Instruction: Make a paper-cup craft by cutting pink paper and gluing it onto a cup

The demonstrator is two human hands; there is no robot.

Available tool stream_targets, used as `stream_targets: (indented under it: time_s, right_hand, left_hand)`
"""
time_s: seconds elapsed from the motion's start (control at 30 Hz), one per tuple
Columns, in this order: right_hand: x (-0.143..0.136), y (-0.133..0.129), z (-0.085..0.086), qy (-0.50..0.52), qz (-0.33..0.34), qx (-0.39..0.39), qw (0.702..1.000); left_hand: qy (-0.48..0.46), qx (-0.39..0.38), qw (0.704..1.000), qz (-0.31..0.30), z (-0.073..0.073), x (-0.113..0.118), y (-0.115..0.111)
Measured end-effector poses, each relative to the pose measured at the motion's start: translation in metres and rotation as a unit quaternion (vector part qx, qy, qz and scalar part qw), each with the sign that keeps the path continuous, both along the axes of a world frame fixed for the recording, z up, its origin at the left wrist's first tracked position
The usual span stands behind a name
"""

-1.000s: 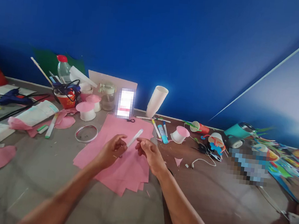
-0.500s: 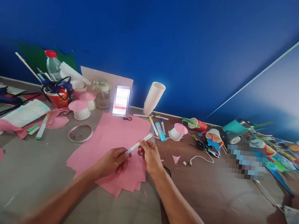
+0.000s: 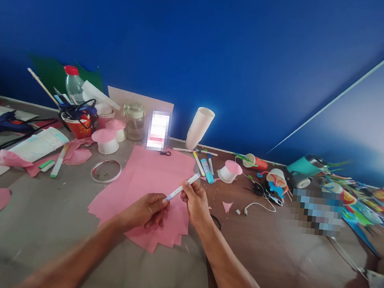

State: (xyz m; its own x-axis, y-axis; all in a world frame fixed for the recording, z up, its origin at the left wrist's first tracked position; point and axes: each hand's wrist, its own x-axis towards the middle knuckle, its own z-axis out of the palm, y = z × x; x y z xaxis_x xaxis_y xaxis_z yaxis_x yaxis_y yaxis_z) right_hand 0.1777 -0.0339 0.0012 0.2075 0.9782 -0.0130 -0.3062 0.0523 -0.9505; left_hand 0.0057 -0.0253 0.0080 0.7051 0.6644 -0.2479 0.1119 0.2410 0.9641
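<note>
A white marker [image 3: 177,192] with a bluish end slants between my hands above the pink paper sheets [image 3: 154,167]. My left hand [image 3: 148,210] pinches its lower left end. Near the upper right end, my right hand [image 3: 195,202] grips it between thumb and fingers. Beyond my right hand lie a light blue marker [image 3: 207,171] and a yellow-capped marker [image 3: 198,163]. Close by on the right stands a small white cup with a pink paper top [image 3: 229,170]. Scissor handles [image 3: 166,153] rest at the far edge of the sheets.
A stack of white paper cups [image 3: 201,126] leans near the blue wall. A clear lidded jar [image 3: 134,123], a glowing phone [image 3: 158,131] and a metal ring [image 3: 106,171] are around the paper. Cords and craft pieces lie at right, beside another person's hand [image 3: 380,239].
The view has shifted slightly, so things appear a little further right. The marker has turned slightly between my hands; both still hold it.
</note>
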Motion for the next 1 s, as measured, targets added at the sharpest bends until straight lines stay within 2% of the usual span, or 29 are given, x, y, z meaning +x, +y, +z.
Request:
stream_targets:
  time_s: [0.2,0.3,0.4,0.5,0.57,0.63,0.73,0.8,0.9,1.0]
  right_hand:
    - [-0.001,0.001,0.0,0.013,0.004,-0.009,1.0]
    - [0.004,0.003,0.002,0.041,-0.018,-0.012,0.999]
    - [0.013,0.005,0.005,0.072,-0.076,-0.001,0.994]
    - [0.023,0.008,0.006,0.07,-0.121,0.042,0.989]
    - [0.028,0.01,0.004,0.045,-0.135,0.072,0.987]
    - [0.029,0.01,0.002,-0.002,-0.142,0.096,0.985]
    - [0.027,0.008,-0.003,-0.137,-0.154,0.124,0.971]
    - [0.026,0.006,-0.007,-0.257,-0.148,0.145,0.944]
    - [0.026,0.004,-0.015,-0.387,-0.09,0.159,0.904]
    - [0.03,0.006,-0.021,-0.457,-0.048,0.147,0.876]
  left_hand:
    - [0.014,0.005,1.0,0.015,-0.006,0.002,-0.001]
    - [0.016,0.016,0.999,0.031,-0.007,0.002,0.0]
    - [-0.006,0.037,0.996,0.08,-0.004,-0.001,0.003]
    - [-0.026,0.11,0.982,0.148,-0.002,-0.008,0.01]
    - [-0.002,0.192,0.964,0.182,-0.002,-0.012,0.015]
    - [0.046,0.292,0.938,0.183,-0.006,-0.015,0.019]
    - [0.111,0.447,0.878,0.129,-0.016,-0.017,0.022]
    - [0.163,0.521,0.833,0.09,-0.024,-0.017,0.023]
    - [0.247,0.566,0.785,0.046,-0.034,-0.018,0.021]
    - [0.298,0.576,0.761,0.011,-0.038,-0.02,0.02]
